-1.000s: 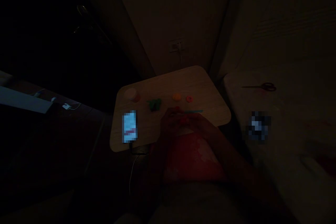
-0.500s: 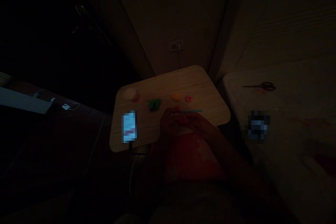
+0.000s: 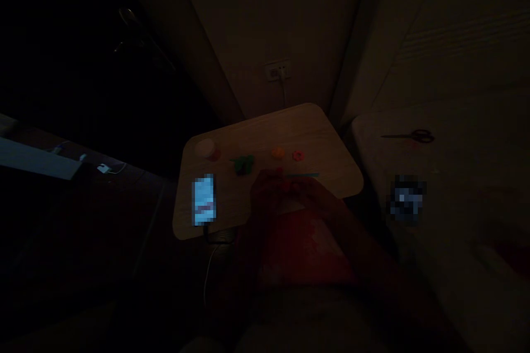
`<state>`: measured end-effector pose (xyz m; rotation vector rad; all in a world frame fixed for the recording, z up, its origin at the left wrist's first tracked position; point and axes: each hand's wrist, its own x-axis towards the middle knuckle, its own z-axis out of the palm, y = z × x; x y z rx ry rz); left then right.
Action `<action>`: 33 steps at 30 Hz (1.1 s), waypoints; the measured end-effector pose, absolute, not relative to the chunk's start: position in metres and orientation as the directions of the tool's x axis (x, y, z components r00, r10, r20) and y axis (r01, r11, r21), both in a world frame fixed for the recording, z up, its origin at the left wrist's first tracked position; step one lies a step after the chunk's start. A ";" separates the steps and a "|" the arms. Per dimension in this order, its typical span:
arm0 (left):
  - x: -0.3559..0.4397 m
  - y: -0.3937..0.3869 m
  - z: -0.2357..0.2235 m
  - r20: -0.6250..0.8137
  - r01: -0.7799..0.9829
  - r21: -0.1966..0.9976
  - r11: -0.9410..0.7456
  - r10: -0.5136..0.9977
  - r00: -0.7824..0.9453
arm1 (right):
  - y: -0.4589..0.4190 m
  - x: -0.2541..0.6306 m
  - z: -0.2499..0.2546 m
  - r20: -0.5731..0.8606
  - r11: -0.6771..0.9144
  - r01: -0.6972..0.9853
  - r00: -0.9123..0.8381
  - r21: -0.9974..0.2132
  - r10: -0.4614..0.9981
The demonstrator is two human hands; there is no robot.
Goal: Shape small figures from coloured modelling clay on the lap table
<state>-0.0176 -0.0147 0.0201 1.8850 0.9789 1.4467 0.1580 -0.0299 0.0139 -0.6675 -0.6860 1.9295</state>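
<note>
In dim light my left hand (image 3: 265, 190) and my right hand (image 3: 312, 192) meet over the near edge of a small wooden table (image 3: 265, 127). Their fingers are bent around a small red piece (image 3: 285, 185), whose kind I cannot make out. Another bit of red (image 3: 279, 169) shows just beyond the fingertips. A thin blue-green strip (image 3: 304, 175) lies by my right fingers. Past my hands are an orange lump (image 3: 278, 153) and a pinkish-red ring (image 3: 298, 155) with a scalloped edge. To the left sits a dark green shape (image 3: 243, 164).
A lidded tub (image 3: 207, 149) stands at the table's left, behind a lit phone (image 3: 204, 199) with a cable. Scissors (image 3: 414, 136) and a blurred-out object (image 3: 406, 198) lie on the pale surface at right. A plugged wall socket (image 3: 278, 70) is behind the table.
My fingers have shifted slightly around the red piece, and my left hand sits a touch further left. The things on the table have stayed put.
</note>
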 end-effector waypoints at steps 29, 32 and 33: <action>-0.019 -0.013 0.014 0.529 0.345 0.746 -0.570 0.821 0.214 | -0.028 0.147 0.005 -0.191 -0.230 -0.492 -0.130 -0.840 0.973; -0.018 -0.014 0.014 0.537 0.388 0.708 -0.590 0.807 0.246 | -0.028 0.149 0.006 -0.195 -0.234 -0.443 -0.133 -0.865 0.972; -0.018 -0.014 0.015 0.542 0.393 0.697 -0.600 0.799 0.260 | -0.027 0.150 0.007 -0.193 -0.232 -0.423 -0.132 -0.876 0.972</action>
